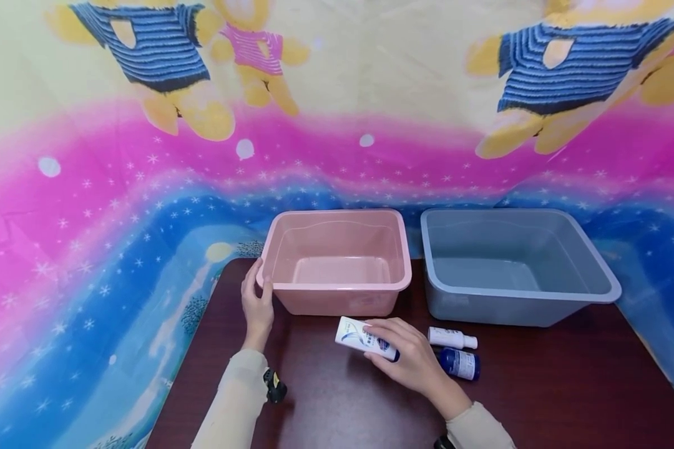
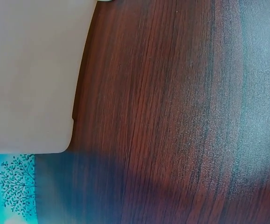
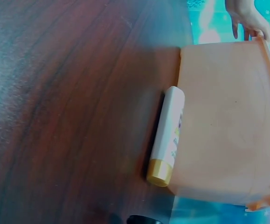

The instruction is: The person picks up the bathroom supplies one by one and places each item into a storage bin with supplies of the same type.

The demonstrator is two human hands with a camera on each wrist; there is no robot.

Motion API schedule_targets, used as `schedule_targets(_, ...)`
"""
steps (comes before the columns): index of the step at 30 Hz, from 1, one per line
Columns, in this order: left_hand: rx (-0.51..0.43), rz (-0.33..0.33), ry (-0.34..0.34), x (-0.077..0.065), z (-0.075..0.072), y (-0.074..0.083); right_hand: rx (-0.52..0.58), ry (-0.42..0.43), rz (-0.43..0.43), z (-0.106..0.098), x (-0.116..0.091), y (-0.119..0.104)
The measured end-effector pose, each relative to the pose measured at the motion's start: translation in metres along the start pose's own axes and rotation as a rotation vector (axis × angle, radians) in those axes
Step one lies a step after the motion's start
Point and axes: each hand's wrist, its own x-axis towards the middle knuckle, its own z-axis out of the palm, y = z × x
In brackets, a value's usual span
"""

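Observation:
My left hand (image 1: 256,310) holds the front left corner of a pink plastic basin (image 1: 337,301), its thumb at the front and its fingers along the side. In my right hand (image 1: 407,355) is a white squeeze tube (image 1: 355,335) with blue print and a dark blue cap, held tilted above the table before the basin. A white bottle (image 1: 445,337) and a dark blue bottle (image 1: 460,364) lie just right of that hand. The right wrist view has a white tube with a gold cap (image 3: 166,135) lying along the basin's base; I cannot make it out from the head view.
A grey-blue basin (image 1: 517,307) stands to the right of the pink one, a narrow gap between them. Both are on a dark brown wooden table (image 1: 326,399). A printed cloth (image 1: 337,143) with bears hangs close behind and on the left side.

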Motion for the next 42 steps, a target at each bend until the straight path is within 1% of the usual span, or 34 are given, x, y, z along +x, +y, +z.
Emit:
schedule_targets(5, -0.005, -0.005, 0.001, 0.0, 0.0, 0.0, -0.012, 0.021, -0.063, 0.0, 0.006, 0.0)
schedule_targets(13, -0.011, -0.024, -0.002, 0.0, -0.001, -0.001, -0.034, 0.015, -0.092, 0.0, 0.014, 0.002)
schedule_targets(19, -0.049, -0.051, -0.007, 0.001, 0.0, 0.0, -0.054, 0.02, -0.113, -0.001, 0.019, 0.002)
schedule_targets(21, -0.062, -0.061, -0.01, 0.001, 0.0, 0.003, -0.058, 0.023, -0.116, -0.001, 0.02, 0.002)
schedule_targets(26, -0.058, -0.09, -0.033, -0.004, -0.005, 0.032, -0.06, 0.026, -0.122, -0.002, 0.024, 0.002)
schedule_targets(28, -0.062, -0.1, -0.042, -0.005, -0.006, 0.042, -0.064, 0.025, -0.129, -0.002, 0.025, 0.002)
schedule_targets(34, -0.097, -0.111, -0.035, -0.006, -0.006, 0.042, -0.089, 0.037, -0.164, -0.002, 0.033, 0.001)
schedule_targets(42, -0.107, -0.133, -0.043, -0.006, -0.005, 0.044, -0.099, 0.062, -0.197, -0.005, 0.042, -0.002)
